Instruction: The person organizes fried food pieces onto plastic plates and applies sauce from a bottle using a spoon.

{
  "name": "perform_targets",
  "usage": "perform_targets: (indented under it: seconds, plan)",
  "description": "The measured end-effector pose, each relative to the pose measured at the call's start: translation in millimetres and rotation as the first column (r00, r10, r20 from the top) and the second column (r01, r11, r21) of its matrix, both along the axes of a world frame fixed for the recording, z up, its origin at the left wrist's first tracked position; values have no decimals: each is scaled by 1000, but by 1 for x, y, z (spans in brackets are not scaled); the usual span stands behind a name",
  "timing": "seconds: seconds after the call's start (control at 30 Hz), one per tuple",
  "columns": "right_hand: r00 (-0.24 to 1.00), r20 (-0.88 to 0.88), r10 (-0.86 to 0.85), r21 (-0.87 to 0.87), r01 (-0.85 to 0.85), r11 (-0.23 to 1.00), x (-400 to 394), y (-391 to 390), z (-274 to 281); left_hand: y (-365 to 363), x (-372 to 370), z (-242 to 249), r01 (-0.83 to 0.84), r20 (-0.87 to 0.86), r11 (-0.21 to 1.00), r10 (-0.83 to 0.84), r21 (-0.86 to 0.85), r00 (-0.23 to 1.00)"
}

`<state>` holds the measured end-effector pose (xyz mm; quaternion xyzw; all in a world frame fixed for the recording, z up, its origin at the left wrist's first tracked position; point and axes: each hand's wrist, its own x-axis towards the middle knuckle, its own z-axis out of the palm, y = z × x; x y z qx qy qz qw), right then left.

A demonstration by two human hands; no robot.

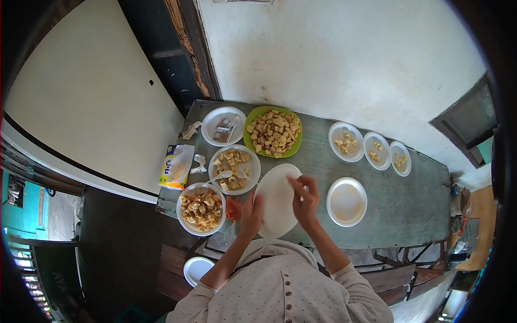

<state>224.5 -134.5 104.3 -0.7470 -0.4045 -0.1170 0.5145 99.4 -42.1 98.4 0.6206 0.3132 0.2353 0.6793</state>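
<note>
My left hand grips the near left edge of a white plate, thumb raised along the rim. The plate is bare and tilted in front of my body. Over its right side is my right hand, fingers bent and apart, with nothing visible in them. Left of my left hand, a white bowl holds browned food pieces and a spoon. Behind it, another white plate carries pale chunks and spoons. A red plastic piece lies beside my left wrist.
A green plate heaped with pale chunks stands at the back. Beside it, a white plate holds banknotes and a spoon. A tissue pack lies at the left edge. White plates sit right of my hand; three smaller portions stand by the wall.
</note>
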Motion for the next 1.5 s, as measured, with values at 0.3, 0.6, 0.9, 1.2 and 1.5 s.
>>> perform_targets:
  seconds: [0.3,0.6,0.9,1.2,1.5]
  plan:
    - [995,-93,-47,-51,42,998,6,4,8,3,6,4,-36,51,999,36,1,998]
    - [957,181,226,-108,-209,972,-22,2,25,-1,5,23,51,91,995,-59,85,994]
    - [999,0,-39,-43,39,998,8,-4,5,-2,-9,31,183,39,940,-202,287,979]
    - [866,-500,-9,100,68,993,40,-24,-16,3,-11,22,202,-47,970,-197,137,979]
    - [758,-595,269,225,-164,960,60,-23,-12,17,-7,-3,344,63,938,-340,-54,938]
